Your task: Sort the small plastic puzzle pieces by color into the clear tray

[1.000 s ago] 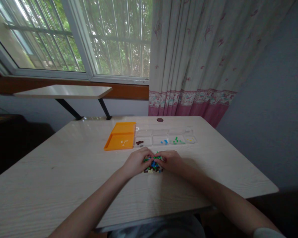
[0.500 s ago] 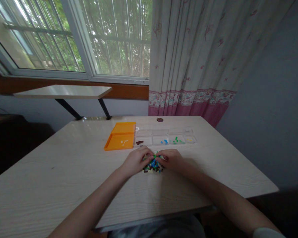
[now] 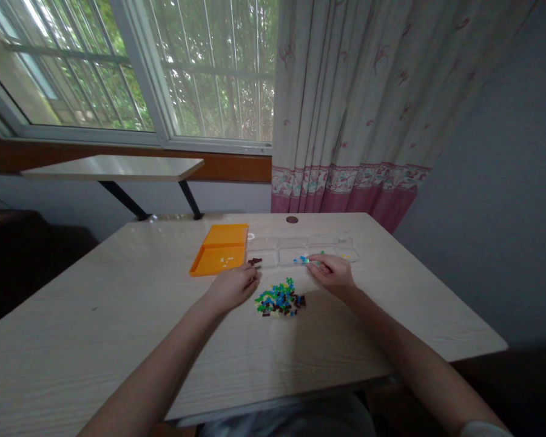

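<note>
A small pile of mixed beads (image 3: pixel 279 300), green, blue, brown and pale, lies on the wooden table (image 3: pixel 118 328) in front of me. My left hand (image 3: pixel 235 285) rests curled just left of the pile, fingertips pinched near the brown beads in the clear sorting tray (image 3: pixel 300 252). My right hand (image 3: pixel 332 271) reaches over the tray's near edge by the blue and green compartments, fingers pinched together; what they hold is too small to make out. The tray's sections hold brown, blue, green and yellow beads.
An orange lid or tray (image 3: pixel 221 249) with a few white beads lies left of the clear tray. A window, a narrow shelf (image 3: pixel 113 167) and a curtain (image 3: pixel 346 109) stand behind the table. A round cable hole (image 3: pixel 292 219) sits at the table's far edge.
Both hands have left the pile, which now shows whole. My left hand moved up and left toward the brown compartment; my right hand moved up and right to the blue and green compartments.
</note>
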`<move>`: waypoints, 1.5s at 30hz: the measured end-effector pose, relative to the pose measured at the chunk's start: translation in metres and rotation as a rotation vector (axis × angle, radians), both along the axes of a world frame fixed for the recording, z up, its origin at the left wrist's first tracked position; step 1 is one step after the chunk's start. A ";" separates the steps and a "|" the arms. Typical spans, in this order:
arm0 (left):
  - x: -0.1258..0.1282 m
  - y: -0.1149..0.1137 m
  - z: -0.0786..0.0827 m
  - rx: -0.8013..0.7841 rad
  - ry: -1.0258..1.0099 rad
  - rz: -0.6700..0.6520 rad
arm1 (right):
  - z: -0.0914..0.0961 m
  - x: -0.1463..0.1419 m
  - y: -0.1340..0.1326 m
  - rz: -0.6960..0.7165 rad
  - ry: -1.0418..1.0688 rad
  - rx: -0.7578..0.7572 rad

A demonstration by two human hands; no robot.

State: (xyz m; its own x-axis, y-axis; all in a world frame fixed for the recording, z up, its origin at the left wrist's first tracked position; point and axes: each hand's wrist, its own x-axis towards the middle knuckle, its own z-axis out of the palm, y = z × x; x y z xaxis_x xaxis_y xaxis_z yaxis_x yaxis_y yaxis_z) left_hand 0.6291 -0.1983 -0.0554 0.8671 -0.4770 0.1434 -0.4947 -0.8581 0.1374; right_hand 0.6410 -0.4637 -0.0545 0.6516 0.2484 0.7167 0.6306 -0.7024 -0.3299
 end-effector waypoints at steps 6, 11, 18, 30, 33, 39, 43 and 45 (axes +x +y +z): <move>-0.001 -0.011 -0.010 -0.094 0.036 -0.076 | 0.002 -0.001 -0.001 0.006 -0.013 0.024; -0.003 -0.014 -0.011 -0.132 0.046 -0.152 | 0.003 -0.002 0.001 -0.007 -0.045 0.023; -0.003 -0.014 -0.010 -0.106 0.045 -0.185 | 0.003 -0.003 -0.001 -0.004 -0.064 0.032; -0.002 -0.014 -0.013 -0.096 0.032 -0.178 | 0.005 -0.003 0.000 0.032 -0.176 0.024; -0.002 -0.013 -0.013 -0.096 0.027 -0.187 | 0.008 -0.003 0.001 0.056 -0.245 0.032; -0.002 -0.013 -0.013 -0.093 0.018 -0.186 | 0.005 -0.002 -0.001 0.083 -0.240 0.036; -0.001 -0.014 -0.013 -0.097 0.015 -0.195 | 0.004 0.000 -0.005 0.100 -0.186 0.010; -0.001 -0.013 -0.014 -0.099 0.012 -0.195 | 0.007 0.003 -0.008 0.116 -0.097 -0.053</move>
State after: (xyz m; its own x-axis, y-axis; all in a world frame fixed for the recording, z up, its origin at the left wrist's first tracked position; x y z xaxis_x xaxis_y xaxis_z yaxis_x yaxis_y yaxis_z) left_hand 0.6279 -0.2117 -0.0695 0.7620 -0.6196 0.1883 -0.6476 -0.7287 0.2229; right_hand 0.6440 -0.4722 -0.0480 0.5451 0.3570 0.7586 0.7355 -0.6379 -0.2283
